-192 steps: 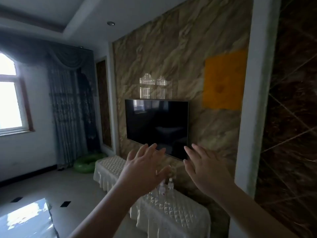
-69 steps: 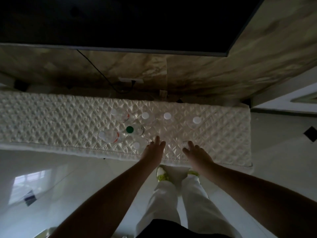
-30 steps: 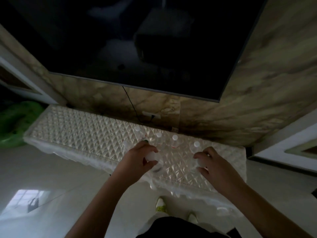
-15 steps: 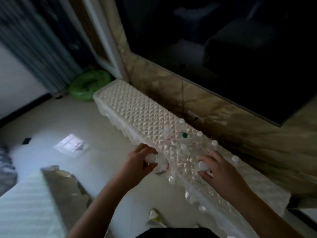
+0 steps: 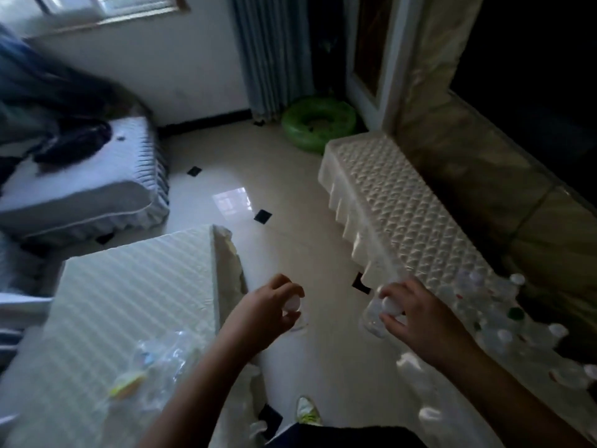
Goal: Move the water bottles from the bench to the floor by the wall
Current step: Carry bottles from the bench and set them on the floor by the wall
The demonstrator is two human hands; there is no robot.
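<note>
My left hand (image 5: 265, 313) grips a clear water bottle (image 5: 293, 306) by its white cap, out over the floor. My right hand (image 5: 416, 313) holds a second clear bottle (image 5: 374, 313) by its cap, just off the front edge of the bench. The bench (image 5: 397, 202) has a quilted white cover and runs along the marble wall on the right. Several clear bottles (image 5: 504, 315) with white caps, one green-capped, stand clustered on its near end.
A low table with a striped white cover (image 5: 129, 302) stands at left with crumpled clear plastic on it. A grey sofa (image 5: 84, 185) sits at far left. A green inflatable ring (image 5: 318, 122) lies by the curtain. Glossy tiled floor (image 5: 290, 195) lies between table and bench.
Both hands have lifted a bottle each off the bench and swung left with them. My view has turned left, toward the room's floor, the sofa and the window wall.
</note>
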